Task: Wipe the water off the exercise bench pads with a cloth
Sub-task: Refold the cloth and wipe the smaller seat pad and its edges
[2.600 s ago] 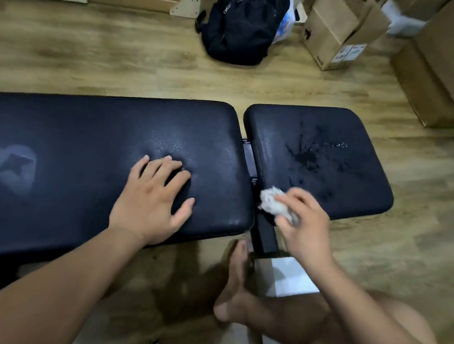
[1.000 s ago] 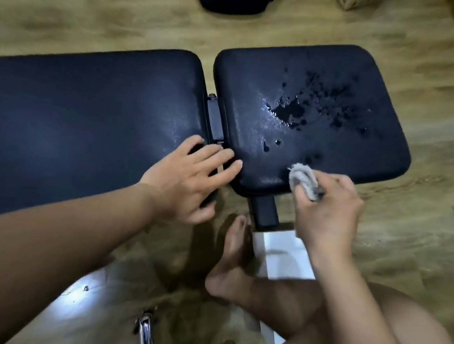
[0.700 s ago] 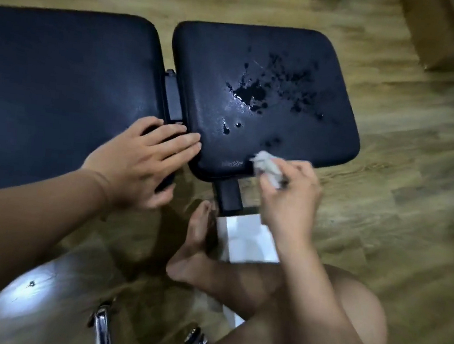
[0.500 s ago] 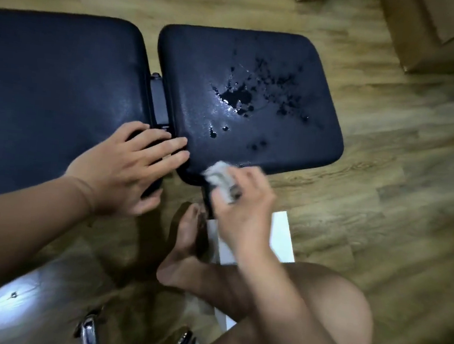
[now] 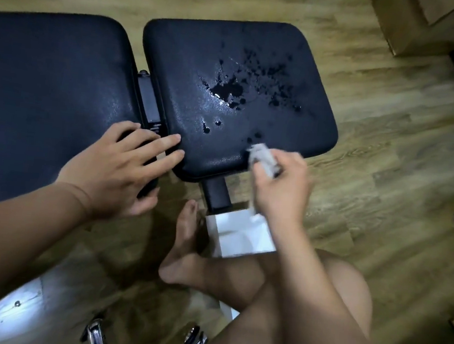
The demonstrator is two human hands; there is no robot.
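Black vinyl covers the long back pad (image 5: 47,93) and the shorter seat pad (image 5: 192,57) just beside it. The left hand (image 5: 115,169) lies flat with its fingers spread across the gap between them, likely as a brace. The right hand (image 5: 282,188) pinches a crumpled grey cloth (image 5: 263,158) at the seat pad's near edge, seemingly to start on the small drops there. The main puddle (image 5: 228,90) sits mid-pad, not yet wiped.
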